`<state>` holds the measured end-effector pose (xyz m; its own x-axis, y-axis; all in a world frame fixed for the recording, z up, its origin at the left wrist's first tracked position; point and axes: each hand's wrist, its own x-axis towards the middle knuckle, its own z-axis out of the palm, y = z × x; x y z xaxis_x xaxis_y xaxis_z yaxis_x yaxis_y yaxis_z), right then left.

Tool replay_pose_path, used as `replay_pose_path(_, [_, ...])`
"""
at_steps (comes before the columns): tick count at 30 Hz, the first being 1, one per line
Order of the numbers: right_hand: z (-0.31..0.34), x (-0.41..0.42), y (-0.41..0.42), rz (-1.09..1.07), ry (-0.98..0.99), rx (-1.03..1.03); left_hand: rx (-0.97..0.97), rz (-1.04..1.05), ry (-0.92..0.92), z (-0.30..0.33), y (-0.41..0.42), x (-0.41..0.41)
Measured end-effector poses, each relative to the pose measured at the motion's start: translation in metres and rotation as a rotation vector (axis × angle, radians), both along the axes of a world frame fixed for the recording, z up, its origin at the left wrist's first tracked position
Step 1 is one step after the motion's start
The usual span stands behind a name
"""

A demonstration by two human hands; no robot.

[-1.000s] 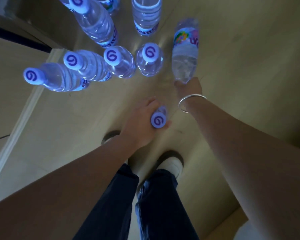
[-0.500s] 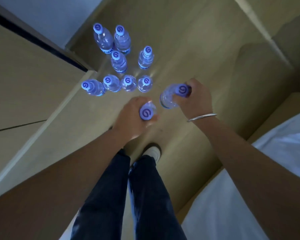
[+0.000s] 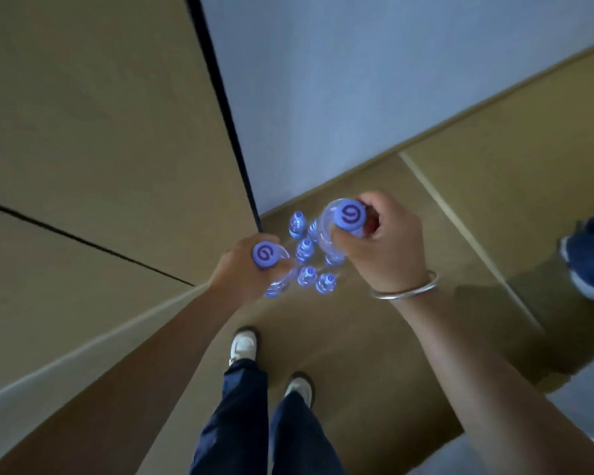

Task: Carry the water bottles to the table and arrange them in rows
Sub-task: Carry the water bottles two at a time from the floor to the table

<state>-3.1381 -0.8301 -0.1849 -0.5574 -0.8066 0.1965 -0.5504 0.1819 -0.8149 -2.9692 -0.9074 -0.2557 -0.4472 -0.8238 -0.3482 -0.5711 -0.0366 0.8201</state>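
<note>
Head view: two bottles were gripped upright, caps toward the camera, one in the left hand (image 3: 240,269), one in the right hand (image 3: 381,248); more bottles (image 3: 306,250) stood below on the floor (image 3: 374,354) by the wall (image 3: 357,97).

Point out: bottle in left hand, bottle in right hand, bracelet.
bottle in left hand (image 3: 265,256), head view, on its purple cap.
bottle in right hand (image 3: 349,214), head view, on its purple cap.
bracelet (image 3: 413,292), head view, on the metal band at the right wrist.
</note>
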Motion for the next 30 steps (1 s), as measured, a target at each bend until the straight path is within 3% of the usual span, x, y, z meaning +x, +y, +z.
replay_pose_path(8, [0.114, 0.097, -0.04, 0.381, 0.136, -0.156, -0.074, 0.379, 0.086, 0.139, -0.003, 0.118])
replay_pose_path(15, [0.17, 0.213, -0.066, 0.714, 0.112, -0.214, -0.257, 0.618, 0.098, 0.224, 0.005, 0.235])
replay_pose_path(23, [0.211, 0.374, -0.052, 0.922, -0.057, -0.335, -0.417, 0.883, 0.149, 0.275, 0.072, 0.379])
replay_pose_path(30, [0.236, 0.51, -0.025, 1.153, -0.149, -0.285, -0.518, 1.082, 0.258, 0.313, 0.143, 0.502])
